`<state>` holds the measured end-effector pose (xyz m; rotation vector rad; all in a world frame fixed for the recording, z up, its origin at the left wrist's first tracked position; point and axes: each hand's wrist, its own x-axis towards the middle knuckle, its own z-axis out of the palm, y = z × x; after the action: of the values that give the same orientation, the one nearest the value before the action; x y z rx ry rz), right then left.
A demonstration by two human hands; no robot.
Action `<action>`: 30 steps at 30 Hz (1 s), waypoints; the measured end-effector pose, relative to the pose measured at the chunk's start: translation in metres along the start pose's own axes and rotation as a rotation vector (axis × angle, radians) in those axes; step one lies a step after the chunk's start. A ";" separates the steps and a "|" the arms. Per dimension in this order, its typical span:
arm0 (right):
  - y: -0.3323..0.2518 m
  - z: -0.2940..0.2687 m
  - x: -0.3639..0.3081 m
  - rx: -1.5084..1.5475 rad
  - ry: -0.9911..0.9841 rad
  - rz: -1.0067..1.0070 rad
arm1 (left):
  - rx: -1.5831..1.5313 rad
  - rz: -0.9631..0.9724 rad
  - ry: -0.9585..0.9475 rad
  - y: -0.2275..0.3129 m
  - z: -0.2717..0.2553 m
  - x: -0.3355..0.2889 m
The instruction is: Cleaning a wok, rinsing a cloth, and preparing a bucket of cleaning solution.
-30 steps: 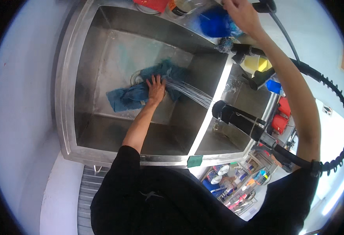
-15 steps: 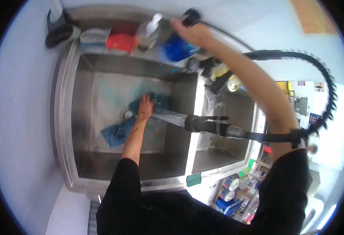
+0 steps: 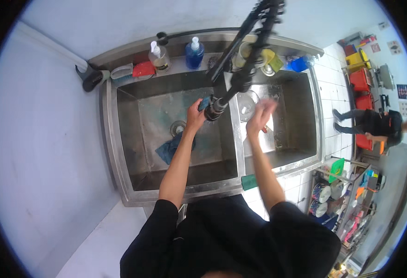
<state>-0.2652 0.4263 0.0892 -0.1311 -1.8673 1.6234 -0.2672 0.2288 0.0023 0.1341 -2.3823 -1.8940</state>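
Note:
My left hand (image 3: 195, 116) is over the left basin (image 3: 154, 99) of a steel double sink, closed on a piece of blue cloth (image 3: 204, 103). Right beside it hangs the black spray head (image 3: 215, 110) of a coiled hose; whether they touch is hard to tell. Another blue cloth (image 3: 167, 149) lies crumpled on the basin floor, partly behind my left forearm, near the drain (image 3: 178, 128). My right hand (image 3: 260, 116), blurred by motion, is above the right basin (image 3: 294, 99). Its fingers look stretched out, with nothing seen in them.
Along the back ledge stand a clear pump bottle (image 3: 160, 58), a blue pump bottle (image 3: 194, 54), a red item (image 3: 143, 69) and a brush (image 3: 121, 71). A round clear bowl (image 3: 247, 105) sits in the right basin. A person (image 3: 379, 127) stands farther off, right of shelves (image 3: 352, 194).
My right hand has come down from the back wall to above the right basin. The spray head now hangs from above, and its broad jet is gone. My left hand has risen with cloth.

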 end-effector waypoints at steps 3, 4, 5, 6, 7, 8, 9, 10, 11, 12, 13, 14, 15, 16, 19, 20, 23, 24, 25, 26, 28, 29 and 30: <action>0.046 0.000 -0.100 0.675 -0.216 1.505 | -0.050 -0.068 -0.136 0.022 -0.010 -0.019; 0.018 0.014 -0.109 0.753 -0.163 1.830 | -0.077 -0.118 -0.199 0.027 -0.017 -0.033; 0.019 0.023 -0.113 0.794 -0.155 1.835 | -0.044 -0.113 -0.216 0.022 -0.018 -0.039; 0.026 0.035 -0.113 0.971 -0.175 1.754 | -0.108 -0.141 -0.206 0.012 -0.017 -0.045; 0.037 0.044 -0.117 1.141 -0.181 1.670 | -0.172 -0.180 -0.199 0.004 -0.019 -0.053; 0.054 0.052 -0.117 1.173 -0.147 1.676 | -0.099 -0.248 -0.302 0.007 -0.023 -0.052; 0.073 0.062 -0.112 1.128 -0.062 1.623 | -0.071 -0.253 -0.328 0.008 -0.022 -0.051; 0.083 0.071 -0.111 1.082 0.006 1.572 | -0.106 -0.254 -0.252 0.004 -0.022 -0.046; 0.088 0.074 -0.115 1.108 0.034 1.566 | -0.150 -0.254 -0.190 0.010 -0.016 -0.039; 0.094 0.076 -0.119 1.018 -0.101 1.411 | -0.092 -0.056 -0.244 0.016 -0.013 -0.033; 0.103 0.072 -0.121 0.907 -0.210 1.256 | -0.087 -0.063 -0.287 0.033 -0.001 -0.027; 0.092 0.073 -0.125 0.916 -0.197 1.319 | -0.052 -0.034 -0.371 0.049 -0.001 -0.025; 0.074 0.075 -0.121 0.924 -0.175 1.340 | -0.021 -0.009 -0.451 0.054 -0.003 -0.027; 0.046 0.084 -0.115 1.014 -0.093 1.365 | 0.022 -0.075 -0.462 0.040 -0.016 -0.022; 0.052 0.097 -0.112 1.081 0.038 1.403 | 0.152 -0.176 -0.449 0.015 -0.011 0.000; 0.063 0.099 -0.110 1.062 0.022 1.419 | 0.156 -0.193 -0.478 0.013 -0.002 -0.003; 0.078 0.103 -0.114 0.593 -0.084 1.491 | 0.018 -0.152 -0.132 0.001 0.006 -0.003; 0.087 0.108 -0.132 0.131 -0.167 0.950 | 0.227 0.025 -0.238 -0.003 0.007 0.006; 0.081 0.111 -0.138 0.141 -0.178 0.967 | 0.441 0.196 -0.323 -0.014 -0.005 0.009; 0.080 0.103 -0.140 -0.167 -0.350 0.884 | 0.547 0.295 -0.286 -0.005 -0.002 -0.003; 0.075 0.109 -0.152 -0.437 -0.529 0.758 | 0.891 0.317 -0.373 -0.020 -0.018 0.000; 0.103 0.106 -0.165 -0.529 -0.278 0.508 | 1.187 0.371 -0.487 -0.021 0.001 0.008; 0.125 0.097 -0.176 -0.621 -0.046 0.258 | 1.161 0.385 -0.512 -0.013 0.026 0.010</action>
<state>-0.2202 0.2884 -0.0977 -0.6236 -2.4124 1.1475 -0.2803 0.2496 -0.0164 -0.7424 -3.1692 -0.2308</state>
